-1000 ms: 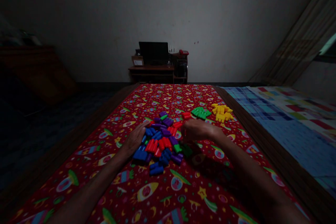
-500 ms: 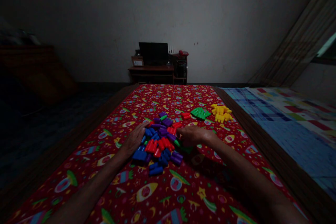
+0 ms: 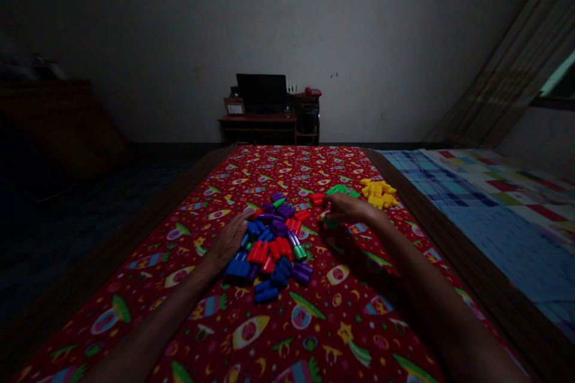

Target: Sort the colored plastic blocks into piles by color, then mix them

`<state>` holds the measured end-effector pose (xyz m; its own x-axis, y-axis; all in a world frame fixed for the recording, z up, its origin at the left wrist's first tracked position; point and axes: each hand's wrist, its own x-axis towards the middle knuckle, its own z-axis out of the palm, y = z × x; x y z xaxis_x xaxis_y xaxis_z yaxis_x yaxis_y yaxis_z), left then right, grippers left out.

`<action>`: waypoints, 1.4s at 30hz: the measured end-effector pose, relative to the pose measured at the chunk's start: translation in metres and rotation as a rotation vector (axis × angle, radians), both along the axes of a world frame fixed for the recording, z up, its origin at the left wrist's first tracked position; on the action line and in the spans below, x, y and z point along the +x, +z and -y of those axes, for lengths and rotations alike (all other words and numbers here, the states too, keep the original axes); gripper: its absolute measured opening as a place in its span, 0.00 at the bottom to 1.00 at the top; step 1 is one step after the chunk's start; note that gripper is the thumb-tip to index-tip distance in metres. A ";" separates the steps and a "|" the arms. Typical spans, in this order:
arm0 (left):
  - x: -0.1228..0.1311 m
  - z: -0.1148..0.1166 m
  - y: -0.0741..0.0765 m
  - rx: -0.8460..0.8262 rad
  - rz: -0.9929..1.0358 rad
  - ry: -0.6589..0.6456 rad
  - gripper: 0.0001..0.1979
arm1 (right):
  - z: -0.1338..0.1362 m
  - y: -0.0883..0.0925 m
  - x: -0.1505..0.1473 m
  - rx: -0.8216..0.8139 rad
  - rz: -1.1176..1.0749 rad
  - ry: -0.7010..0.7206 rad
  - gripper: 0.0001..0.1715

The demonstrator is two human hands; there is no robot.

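A mixed heap of blue, red and purple plastic blocks (image 3: 274, 242) lies on a red patterned cloth (image 3: 314, 323). My left hand (image 3: 229, 240) rests flat against the heap's left side, fingers stretched out. My right hand (image 3: 348, 208) hovers farther away, fingers closed on a green block (image 3: 331, 223) that peeks out beneath it. Just beyond that hand lie a small group of green blocks (image 3: 342, 190), a group of yellow blocks (image 3: 378, 192) and a few red blocks (image 3: 317, 198).
The cloth covers a long bed with a wooden edge (image 3: 453, 251). A second bed with a checked sheet (image 3: 489, 203) lies to the right. A low desk with a dark monitor (image 3: 263, 93) stands against the far wall. The room is dim.
My right hand dipped into the right side of the heap, then moved away toward the green group with a green block. The left hand stayed put.
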<state>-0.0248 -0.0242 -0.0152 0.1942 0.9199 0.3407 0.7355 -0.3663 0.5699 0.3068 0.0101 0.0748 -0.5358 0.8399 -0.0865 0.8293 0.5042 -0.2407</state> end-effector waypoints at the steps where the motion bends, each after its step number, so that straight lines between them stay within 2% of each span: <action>1: 0.000 0.000 0.000 0.004 0.000 -0.001 0.31 | -0.008 -0.002 0.009 0.081 -0.044 -0.089 0.16; 4: 0.000 -0.001 0.000 0.012 0.006 -0.001 0.30 | -0.026 -0.015 0.030 0.315 -0.146 -0.366 0.17; 6: 0.000 -0.001 -0.001 0.008 0.001 0.004 0.30 | -0.035 -0.027 0.039 0.381 -0.201 -0.475 0.17; 9: -0.001 -0.001 0.000 0.004 -0.010 0.007 0.30 | -0.042 -0.043 0.046 0.423 -0.280 -0.512 0.17; 12: -0.001 -0.001 0.000 0.009 -0.004 0.001 0.31 | -0.043 -0.042 0.044 0.480 -0.325 -0.507 0.18; 15: -0.001 -0.002 -0.001 0.000 -0.004 0.001 0.33 | -0.032 -0.021 0.026 0.459 -0.303 -0.421 0.17; 17: -0.001 -0.002 -0.002 -0.011 -0.002 0.006 0.35 | -0.014 -0.005 0.003 0.363 -0.221 -0.278 0.16; 19: -0.001 -0.002 -0.002 -0.018 0.004 0.011 0.35 | 0.009 0.007 -0.022 0.199 -0.086 -0.097 0.18; 21: 0.000 -0.001 -0.001 -0.026 0.008 0.008 0.35 | 0.033 0.011 -0.046 0.056 0.059 0.046 0.23; 25: 0.000 -0.002 -0.001 -0.041 0.013 -0.002 0.35 | 0.059 0.003 -0.069 0.023 0.195 0.195 0.21; 28: 0.001 0.000 0.001 -0.021 0.026 0.002 0.33 | 0.052 -0.002 -0.063 -0.012 0.100 0.237 0.18; 33: 0.013 0.016 0.016 0.163 0.083 0.066 0.28 | 0.032 -0.006 -0.054 0.040 -0.292 0.197 0.13; 38: 0.036 0.029 0.028 0.144 0.035 -0.224 0.21 | 0.037 -0.021 -0.071 0.107 -0.645 0.278 0.15; 40: 0.042 0.031 0.027 0.151 0.043 -0.249 0.18 | 0.038 -0.023 -0.074 0.120 -0.680 0.289 0.14; 42: 0.043 0.031 0.024 0.173 0.082 -0.205 0.17 | 0.033 -0.021 -0.069 0.128 -0.668 0.270 0.13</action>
